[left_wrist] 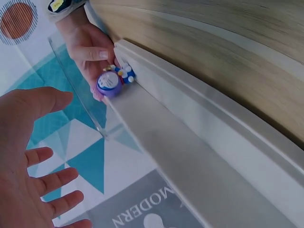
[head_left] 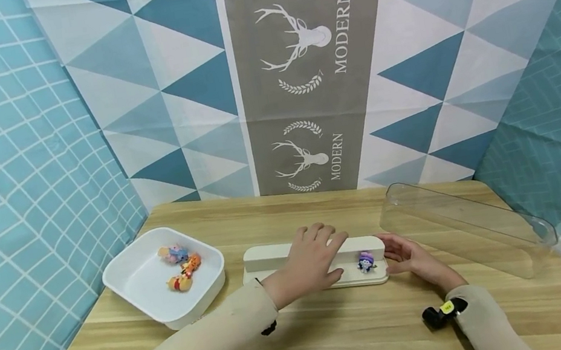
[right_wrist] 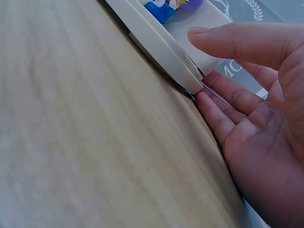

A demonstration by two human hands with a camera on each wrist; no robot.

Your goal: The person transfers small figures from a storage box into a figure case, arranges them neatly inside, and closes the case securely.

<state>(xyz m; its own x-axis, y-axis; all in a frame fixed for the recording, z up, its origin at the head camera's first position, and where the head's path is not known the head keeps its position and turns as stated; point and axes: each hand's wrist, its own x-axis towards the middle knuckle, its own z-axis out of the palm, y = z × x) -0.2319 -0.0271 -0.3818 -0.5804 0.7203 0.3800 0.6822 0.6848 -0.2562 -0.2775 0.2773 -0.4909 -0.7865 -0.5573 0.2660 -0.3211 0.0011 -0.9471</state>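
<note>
A cream stepped display base (head_left: 352, 278) lies on the table before me. On its right end stands a small figurine (head_left: 365, 262) with a purple hat and blue clothes, also seen in the left wrist view (left_wrist: 110, 84). My left hand (head_left: 309, 259) is over the middle of the base, fingers spread and holding nothing; in the left wrist view a gap shows between thumb and fingers. At the base's right end, my right hand (head_left: 412, 259) touches the end edge with extended fingertips. Its thumb (right_wrist: 228, 43) stays raised apart from the base in the right wrist view.
A white tub (head_left: 138, 286) at the left holds a blue figurine (head_left: 177, 253), an orange one (head_left: 192, 263) and a yellow-and-red one (head_left: 181, 283). A long clear cover (head_left: 466, 231) lies at the right. Patterned cloth (head_left: 302, 104) hangs behind the table.
</note>
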